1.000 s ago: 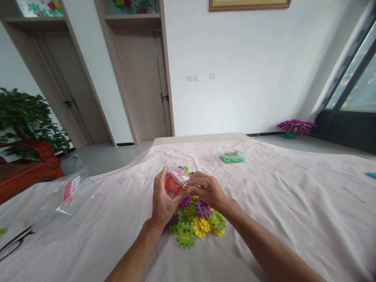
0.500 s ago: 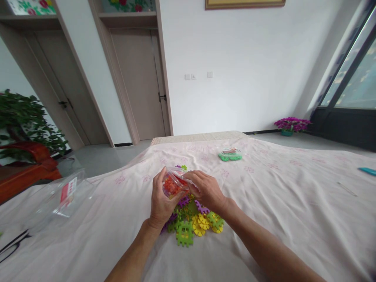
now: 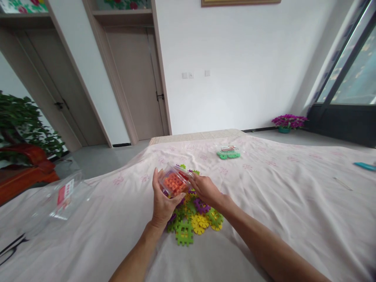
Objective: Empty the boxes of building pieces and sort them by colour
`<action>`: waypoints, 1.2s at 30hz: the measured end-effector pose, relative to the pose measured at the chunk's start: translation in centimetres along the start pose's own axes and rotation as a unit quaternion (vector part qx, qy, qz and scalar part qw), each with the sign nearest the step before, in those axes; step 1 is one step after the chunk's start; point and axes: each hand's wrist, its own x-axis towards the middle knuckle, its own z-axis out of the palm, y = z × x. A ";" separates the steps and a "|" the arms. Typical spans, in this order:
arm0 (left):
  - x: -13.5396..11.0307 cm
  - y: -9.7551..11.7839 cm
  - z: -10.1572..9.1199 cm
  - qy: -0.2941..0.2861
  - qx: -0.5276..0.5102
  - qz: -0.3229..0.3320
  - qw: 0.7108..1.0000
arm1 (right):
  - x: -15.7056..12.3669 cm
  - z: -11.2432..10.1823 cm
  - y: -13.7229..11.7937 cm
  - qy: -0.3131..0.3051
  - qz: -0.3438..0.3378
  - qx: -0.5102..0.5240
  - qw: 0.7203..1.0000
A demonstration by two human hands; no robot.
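My left hand (image 3: 163,201) is wrapped around a clear plastic bag (image 3: 173,172) with orange-red toy pieces (image 3: 174,184) inside. At the bag's right edge, my right hand (image 3: 204,188) grips the plastic between thumb and fingers. Directly beneath both hands lies a pile of flat notched building pieces: green squares (image 3: 185,233), yellow discs (image 3: 199,223) and purple squares (image 3: 202,205). The hands and the bag hide part of this pile.
A clear pack of green pieces (image 3: 228,153) lies farther back on the pale floral sheet (image 3: 279,203). To the left are an empty clear bag (image 3: 65,196) with a red label and black-framed glasses (image 3: 13,248). A blue object (image 3: 364,166) rests at the far right.
The bag has turned, so its orange-red pieces show more plainly. My right hand has shifted slightly down along the bag's edge, and more of the purple pieces below is visible.
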 end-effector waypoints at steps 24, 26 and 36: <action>3.2 0.9 -2.0 -0.105 0.051 0.016 0.993 | -0.3 1.3 6.0 0.161 0.142 0.161 0.963; 4.4 1.9 -1.8 -0.148 0.095 0.064 0.982 | -0.5 1.0 6.1 0.172 0.134 0.129 0.967; 9.3 5.8 -2.2 -0.219 0.210 0.177 0.936 | -0.4 -0.7 6.6 0.226 0.103 0.090 0.964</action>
